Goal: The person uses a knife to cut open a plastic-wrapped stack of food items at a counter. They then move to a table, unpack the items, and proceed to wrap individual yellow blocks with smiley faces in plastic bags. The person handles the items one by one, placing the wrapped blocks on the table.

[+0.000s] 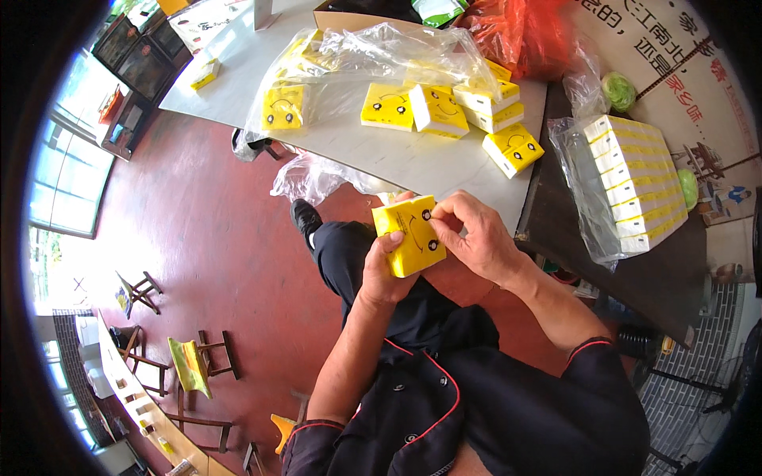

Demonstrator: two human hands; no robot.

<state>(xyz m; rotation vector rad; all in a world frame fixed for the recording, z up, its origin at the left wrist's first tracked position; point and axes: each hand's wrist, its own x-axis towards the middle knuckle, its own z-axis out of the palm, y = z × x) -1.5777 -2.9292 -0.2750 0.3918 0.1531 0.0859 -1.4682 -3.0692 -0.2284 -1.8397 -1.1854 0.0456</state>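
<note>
My left hand (384, 268) holds a yellow and white tissue pack (411, 235) with a printed smiling face, over my lap. The thumb and bent fingers of my right hand (473, 232) are at the pack's right edge, pinching there. Beyond my hands, several similar tissue packs (387, 107) lie on the grey tabletop (381, 154), some of them under or in a large clear plastic bag (369, 53). One more pack (513, 149) rests near the table's right edge, and another (205, 74) lies at the far left of the table.
A wrapped stack of tissue packs (637, 184) stands on the dark counter (619, 285) at right, near green cabbages (619, 91). A red plastic bag (524, 35) and a cardboard box (357, 21) are at the back. Clear plastic (315, 178) hangs below the table edge. Folding stools (202, 363) stand at lower left.
</note>
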